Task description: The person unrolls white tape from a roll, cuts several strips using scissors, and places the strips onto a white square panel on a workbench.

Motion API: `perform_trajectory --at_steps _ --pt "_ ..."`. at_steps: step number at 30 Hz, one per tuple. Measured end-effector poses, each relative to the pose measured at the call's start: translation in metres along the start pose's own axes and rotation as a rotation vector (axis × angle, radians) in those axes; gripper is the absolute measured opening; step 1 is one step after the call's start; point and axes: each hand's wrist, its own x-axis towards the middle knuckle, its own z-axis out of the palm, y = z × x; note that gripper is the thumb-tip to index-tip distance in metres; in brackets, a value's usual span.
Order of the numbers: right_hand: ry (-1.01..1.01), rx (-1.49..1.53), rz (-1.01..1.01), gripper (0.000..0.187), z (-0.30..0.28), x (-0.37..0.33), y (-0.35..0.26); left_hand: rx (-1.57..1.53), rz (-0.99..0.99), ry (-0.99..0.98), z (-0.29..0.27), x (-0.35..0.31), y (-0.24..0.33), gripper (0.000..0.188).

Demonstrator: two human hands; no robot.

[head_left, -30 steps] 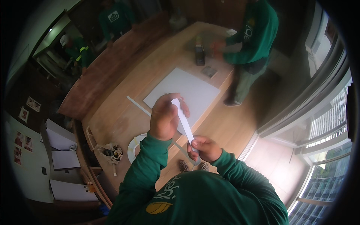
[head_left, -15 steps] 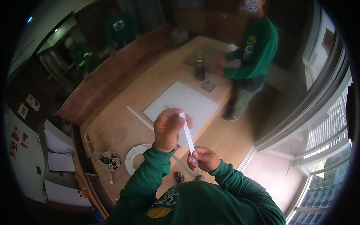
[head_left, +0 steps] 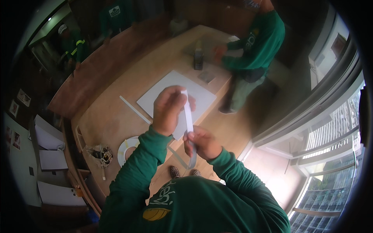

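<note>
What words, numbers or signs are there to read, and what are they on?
I won't copy writing out, but it's here:
Wearer's green shirt: white letters above a yellow shape.
Co-worker's green shirt, upper right: pale letters, blurry.
White patch on a shirt at the back: too blurred to read.
White strip being held: no writing I can see.

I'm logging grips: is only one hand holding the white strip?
No: the left hand holds the white strip near its upper end, the right hand lower down.
</note>
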Motion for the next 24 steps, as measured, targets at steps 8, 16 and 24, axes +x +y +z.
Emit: perform_trajectory --at_steps 8,16,24 --pt "0.441 0.155 -0.500 0.024 -0.015 0.030 -0.057 0.424 -0.336 -0.328 0.000 -0.030 -0.024 0.056" --pt "0.481 0.299 -0.549 0.031 -0.041 0.038 -0.065 1.089 0.222 -0.105 0.007 -0.056 -0.035 0.039" --pt "0.470 0.335 -0.557 0.032 -0.047 0.037 -0.062 1.128 0.063 -0.120 0.003 -0.055 -0.032 0.029"
